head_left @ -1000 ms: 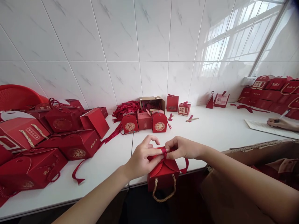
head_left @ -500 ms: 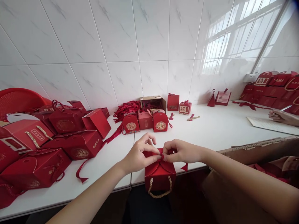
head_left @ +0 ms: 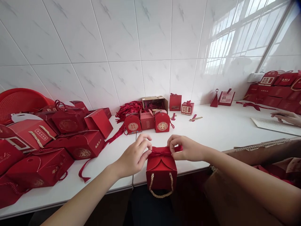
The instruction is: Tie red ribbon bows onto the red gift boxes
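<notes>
ribbon (head_left: 161, 153) drawn out sideways between two hands, over a red gift box (head_left: 161, 175)!

and here we are at the near edge of the white table (head_left: 113, 171), right in the middle, where the red gift box sits upright with its curved top flaps folded together. the ribbon runs across the top, gathered at the centre. left hand (head_left: 138, 154) comes in from the left, thumb and forefinger pinched on the ribbon's left part, other fingers loosely curled. right hand (head_left: 184, 149) answers from the right, fingertips closed on the other side, and a bit of ribbon shows behind them. down the front hangs a twisted rope handle (head_left: 162, 196), free of both hands.

just beyond the hands, three small boxes (head_left: 147, 121) stand in a row, the outer two bearing gold medallions. behind them, a heap of loose ribbons (head_left: 129, 110) lies beside an open brown carton (head_left: 166, 105). over on the left, a jumble of red boxes (head_left: 82, 147) fills the table, with a red basket (head_left: 21, 99) at the far side. out right, another person's hand (head_left: 287, 117) is at a sheet of paper (head_left: 270, 126); whether it touches, i cannot tell. a large cardboard box (head_left: 249, 154) stands near right, red things inside.
</notes>
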{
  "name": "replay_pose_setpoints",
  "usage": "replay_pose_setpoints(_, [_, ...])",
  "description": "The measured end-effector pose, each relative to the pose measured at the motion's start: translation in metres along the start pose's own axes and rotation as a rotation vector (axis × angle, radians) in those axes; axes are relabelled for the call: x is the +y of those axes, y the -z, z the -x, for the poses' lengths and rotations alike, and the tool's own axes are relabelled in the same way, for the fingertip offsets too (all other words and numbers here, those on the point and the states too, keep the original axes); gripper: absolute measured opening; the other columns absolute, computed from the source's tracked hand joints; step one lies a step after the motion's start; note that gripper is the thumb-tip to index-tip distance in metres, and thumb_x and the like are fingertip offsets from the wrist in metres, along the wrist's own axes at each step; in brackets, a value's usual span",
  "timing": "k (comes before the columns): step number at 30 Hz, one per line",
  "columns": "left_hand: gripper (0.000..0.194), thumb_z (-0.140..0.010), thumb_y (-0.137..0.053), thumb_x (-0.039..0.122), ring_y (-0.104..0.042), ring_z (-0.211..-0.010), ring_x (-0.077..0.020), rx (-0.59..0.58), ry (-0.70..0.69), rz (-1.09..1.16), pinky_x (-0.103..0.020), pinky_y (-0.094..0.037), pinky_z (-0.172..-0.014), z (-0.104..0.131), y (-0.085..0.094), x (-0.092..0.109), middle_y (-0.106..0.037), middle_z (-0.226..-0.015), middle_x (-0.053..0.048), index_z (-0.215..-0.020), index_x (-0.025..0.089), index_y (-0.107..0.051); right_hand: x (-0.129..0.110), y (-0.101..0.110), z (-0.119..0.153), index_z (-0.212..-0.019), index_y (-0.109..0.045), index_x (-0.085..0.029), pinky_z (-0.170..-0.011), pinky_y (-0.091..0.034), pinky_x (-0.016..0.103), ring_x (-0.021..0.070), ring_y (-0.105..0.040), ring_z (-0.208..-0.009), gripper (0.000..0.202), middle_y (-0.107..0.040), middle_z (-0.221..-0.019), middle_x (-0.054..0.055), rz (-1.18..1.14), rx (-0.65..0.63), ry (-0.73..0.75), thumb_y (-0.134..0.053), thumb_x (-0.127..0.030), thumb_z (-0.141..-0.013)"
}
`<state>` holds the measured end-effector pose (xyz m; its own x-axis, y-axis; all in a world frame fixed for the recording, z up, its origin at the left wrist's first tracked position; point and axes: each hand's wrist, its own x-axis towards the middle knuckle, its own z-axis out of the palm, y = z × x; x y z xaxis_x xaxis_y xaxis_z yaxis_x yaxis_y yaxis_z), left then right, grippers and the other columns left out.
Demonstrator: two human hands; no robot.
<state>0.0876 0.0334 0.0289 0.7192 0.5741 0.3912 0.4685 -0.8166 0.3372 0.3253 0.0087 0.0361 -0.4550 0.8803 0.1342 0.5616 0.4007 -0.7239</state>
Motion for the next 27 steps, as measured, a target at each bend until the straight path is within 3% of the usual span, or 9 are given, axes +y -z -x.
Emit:
replay_pose_setpoints(3, [0.011,-0.09,-0.037,0.02,-0.048,-0.107,-0.0187,0.025,0.023,0.063,-0.035,-0.045,-0.089,0.004,-0.001,-0.003,-0.045,-0.113,-0.01,-0.087,0.02,-0.047,0.0,-0.002,0.001,-0.065,-0.057,-0.018,-0.088,-0.041,0.035,0.0211,-0.052,-0.101,0.006,-0.057,-0.106,0.006,0.112,0.054,0.055,-0.06,-0.013,-0.066])
replay_pose_setpoints(6, [0.012,-0.091,-0.039,0.026,-0.043,-0.115,-0.018,-0.036,0.056,0.175,-0.035,-0.041,-0.096,0.002,-0.007,-0.002,-0.044,-0.118,-0.009,-0.088,0.021,-0.05,-0.004,-0.006,0.003,-0.071,-0.059,-0.019,-0.093,-0.038,0.04,0.0239,-0.047,-0.11,0.002,-0.056,-0.111,0.008,0.22,0.088,0.092,-0.059,-0.019,-0.073])
replay_pose_setpoints(10, [0.015,-0.087,-0.048,0.033,-0.044,-0.116,-0.0191,-0.087,0.087,0.3,-0.033,-0.041,-0.096,-0.004,-0.01,-0.001,-0.045,-0.121,-0.008,-0.082,0.02,-0.054,-0.007,-0.009,0.007,-0.074,-0.059,-0.019,-0.089,-0.041,0.043,0.0256,-0.048,-0.108,0.017,-0.056,-0.113,0.01,0.299,0.066,0.102,-0.057,-0.034,-0.08])
replay_pose_setpoints(14, [0.027,-0.092,-0.037,0.033,-0.052,-0.105,-0.0178,-0.08,0.116,0.39,-0.034,-0.044,-0.089,-0.008,-0.004,-0.003,-0.051,-0.118,-0.007,-0.073,0.019,-0.052,-0.005,-0.008,0.007,-0.074,-0.059,-0.019,-0.09,-0.042,0.042,0.0244,-0.047,-0.107,0.01,-0.057,-0.111,0.01,0.328,0.052,0.152,-0.054,-0.025,-0.081])
replay_pose_setpoints(17, [0.03,-0.091,-0.039,0.034,-0.045,-0.11,-0.0211,-0.052,0.104,0.148,-0.04,-0.039,-0.093,-0.006,0.003,-0.007,-0.054,-0.115,-0.005,-0.069,0.019,-0.054,-0.002,-0.005,0.008,-0.071,-0.057,-0.019,-0.092,-0.04,0.043,0.024,-0.046,-0.109,0.008,-0.057,-0.112,0.009,0.356,0.061,0.179,-0.056,-0.02,-0.079])
replay_pose_setpoints(21, [0.025,-0.087,-0.045,0.033,-0.041,-0.111,-0.0262,0.009,-0.02,-0.239,-0.047,-0.032,-0.092,0.001,0.008,-0.013,-0.057,-0.112,-0.004,-0.07,0.021,-0.06,-0.004,-0.002,0.011,-0.067,-0.056,-0.019,-0.093,-0.039,0.045,0.0254,-0.042,-0.114,0.011,-0.055,-0.116,0.008,0.42,0.071,0.262,-0.059,-0.019,-0.077])
replay_pose_setpoints(24, [0.019,-0.084,-0.051,0.032,-0.042,-0.111,-0.0313,0.139,-0.11,-0.514,-0.051,-0.028,-0.09,0.008,0.005,-0.014,-0.061,-0.107,-0.006,-0.073,0.022,-0.062,-0.007,-0.001,0.011,-0.065,-0.055,-0.019,-0.093,-0.039,0.044,0.0257,-0.042,-0.114,0.012,-0.054,-0.117,0.008,0.437,0.058,0.286,-0.059,-0.017,-0.076])
replay_pose_setpoints(27, [0.016,-0.084,-0.051,0.031,-0.044,-0.111,-0.0346,0.253,-0.115,-0.701,-0.054,-0.025,-0.088,0.012,-0.001,-0.01,-0.063,-0.106,-0.008,-0.077,0.022,-0.061,-0.009,-0.001,0.012,-0.065,-0.055,-0.018,-0.093,-0.04,0.044,0.0257,-0.042,-0.115,0.012,-0.054,-0.117,0.008,0.437,0.039,0.276,-0.058,-0.016,-0.076])
